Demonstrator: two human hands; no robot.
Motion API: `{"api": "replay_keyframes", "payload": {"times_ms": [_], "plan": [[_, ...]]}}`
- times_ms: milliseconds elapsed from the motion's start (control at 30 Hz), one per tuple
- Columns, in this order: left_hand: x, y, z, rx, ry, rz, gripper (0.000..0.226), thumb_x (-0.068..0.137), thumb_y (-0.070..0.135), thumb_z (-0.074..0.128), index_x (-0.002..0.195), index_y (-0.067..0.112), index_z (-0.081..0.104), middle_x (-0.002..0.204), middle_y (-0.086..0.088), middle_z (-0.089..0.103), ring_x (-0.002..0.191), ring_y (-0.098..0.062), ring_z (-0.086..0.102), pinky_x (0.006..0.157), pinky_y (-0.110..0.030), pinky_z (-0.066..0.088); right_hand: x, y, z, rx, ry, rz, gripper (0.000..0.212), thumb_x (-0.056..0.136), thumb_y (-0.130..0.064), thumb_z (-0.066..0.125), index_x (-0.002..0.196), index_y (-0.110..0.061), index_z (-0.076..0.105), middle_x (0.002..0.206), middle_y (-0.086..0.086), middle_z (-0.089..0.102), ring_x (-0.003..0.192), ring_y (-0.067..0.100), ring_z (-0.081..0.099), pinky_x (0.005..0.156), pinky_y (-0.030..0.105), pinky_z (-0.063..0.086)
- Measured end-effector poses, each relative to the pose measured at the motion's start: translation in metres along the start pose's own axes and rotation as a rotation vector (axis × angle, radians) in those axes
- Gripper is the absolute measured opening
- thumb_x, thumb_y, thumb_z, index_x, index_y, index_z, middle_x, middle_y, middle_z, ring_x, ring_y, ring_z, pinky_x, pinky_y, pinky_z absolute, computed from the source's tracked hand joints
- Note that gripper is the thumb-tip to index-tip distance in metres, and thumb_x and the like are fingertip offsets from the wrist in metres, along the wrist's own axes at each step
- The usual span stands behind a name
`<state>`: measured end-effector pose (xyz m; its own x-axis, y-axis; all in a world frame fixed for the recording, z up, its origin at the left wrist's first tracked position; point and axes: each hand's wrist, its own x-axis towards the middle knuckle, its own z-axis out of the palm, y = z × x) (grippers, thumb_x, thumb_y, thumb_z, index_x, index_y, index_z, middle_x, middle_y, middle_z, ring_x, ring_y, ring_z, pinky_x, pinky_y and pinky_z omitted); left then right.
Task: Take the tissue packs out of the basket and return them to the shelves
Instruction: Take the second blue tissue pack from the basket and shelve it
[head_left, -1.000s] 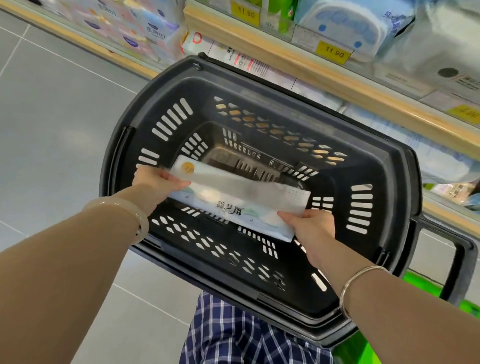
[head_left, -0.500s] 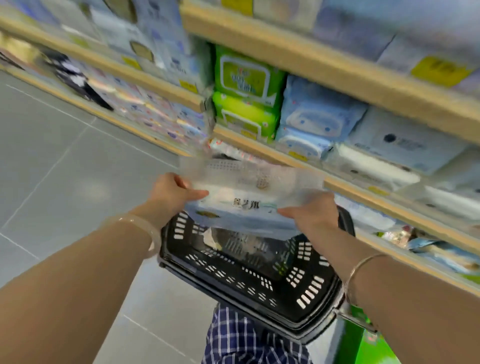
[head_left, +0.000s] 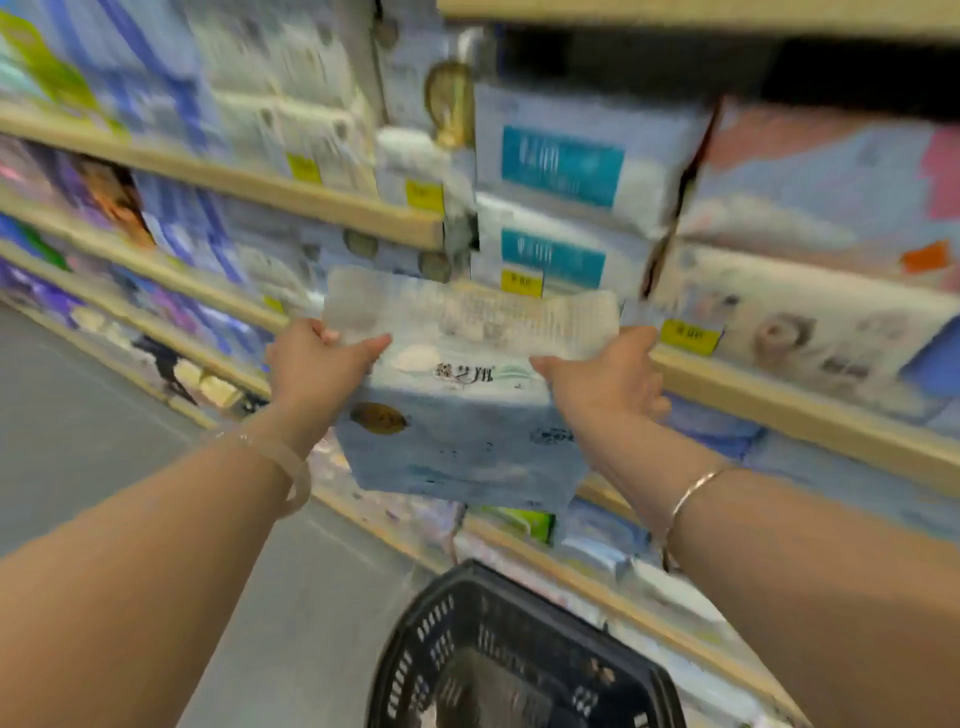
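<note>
A pale blue tissue pack with a clear plastic top flap is held up in front of the shelves. My left hand grips its left end and my right hand grips its right end. The pack hangs at the height of a wooden shelf edge, just in front of stacked blue-labelled tissue packs. The black plastic basket is low in the view, below the pack; what lies inside it is too blurred to tell.
Wooden shelves run from the left to the right, filled with tissue and paper goods and yellow price tags. Grey tiled floor lies to the left. The whole view is motion-blurred.
Both hands lifted the tissue pack out of the basket and up to shelf height. The view swung upward, so the basket dropped to the bottom of the frame.
</note>
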<state>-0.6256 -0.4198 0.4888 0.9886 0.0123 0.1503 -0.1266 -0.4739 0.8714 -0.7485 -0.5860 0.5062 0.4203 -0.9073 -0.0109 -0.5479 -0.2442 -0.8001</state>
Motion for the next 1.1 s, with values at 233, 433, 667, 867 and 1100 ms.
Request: {"api": "replay_keyframes", "payload": {"times_ms": [233, 433, 667, 867, 1100], "plan": [[0.028, 0.158, -0.113, -0.221, 0.174, 0.215, 0.052, 0.069, 0.040, 0.075, 0.049, 0.017, 0.033, 0.057, -0.008, 0.045, 0.075, -0.036, 0.053, 0.066, -0.040, 0.041, -0.019, -0.167, -0.094, 0.278, 0.230, -0.123, 0.058, 0.074, -0.026, 0.073, 0.118, -0.010, 0.039, 0.124, 0.013, 0.058, 0.123, 0.034, 0.044, 0.100, 0.043, 0.032], [0.031, 0.291, -0.197, -0.400, 0.186, 0.421, 0.083, 0.051, 0.057, 0.076, 0.087, -0.015, 0.052, 0.109, -0.034, 0.060, 0.107, -0.046, 0.057, 0.088, -0.051, 0.048, -0.034, -0.279, -0.205, 0.536, 0.437, -0.229, 0.037, 0.078, -0.019, 0.061, 0.112, -0.014, 0.049, 0.115, 0.008, 0.064, 0.115, 0.032, 0.052, 0.103, 0.041, 0.033], [0.008, 0.423, -0.265, -0.622, -0.055, 0.713, 0.038, 0.063, 0.033, 0.082, 0.055, 0.018, 0.049, 0.060, -0.003, 0.054, 0.056, -0.018, 0.052, 0.053, -0.028, 0.042, -0.071, -0.359, -0.341, 0.661, 0.590, -0.500, 0.033, 0.078, -0.032, 0.062, 0.111, -0.030, 0.062, 0.110, -0.003, 0.066, 0.122, 0.027, 0.046, 0.105, 0.038, 0.031], [-0.025, 0.510, -0.286, -0.617, -0.347, 0.940, 0.058, 0.026, 0.027, 0.086, 0.079, 0.013, 0.066, 0.065, 0.005, 0.072, 0.057, -0.008, 0.068, 0.047, -0.016, 0.052, -0.087, -0.379, -0.437, 0.815, 0.720, -0.624, 0.011, 0.079, -0.036, 0.063, 0.087, -0.029, 0.065, 0.096, -0.004, 0.064, 0.116, 0.022, 0.048, 0.101, 0.036, 0.031], [-0.061, 0.594, -0.266, -0.816, -0.250, 1.048, 0.034, 0.065, 0.022, 0.082, 0.089, 0.011, 0.061, 0.083, -0.003, 0.066, 0.066, -0.012, 0.066, 0.058, -0.026, 0.059, -0.082, -0.388, -0.533, 1.066, 0.922, -0.762, 0.030, 0.073, -0.035, 0.071, 0.058, -0.024, 0.048, 0.070, -0.011, 0.059, 0.087, 0.019, 0.062, 0.094, 0.031, 0.045]]}}
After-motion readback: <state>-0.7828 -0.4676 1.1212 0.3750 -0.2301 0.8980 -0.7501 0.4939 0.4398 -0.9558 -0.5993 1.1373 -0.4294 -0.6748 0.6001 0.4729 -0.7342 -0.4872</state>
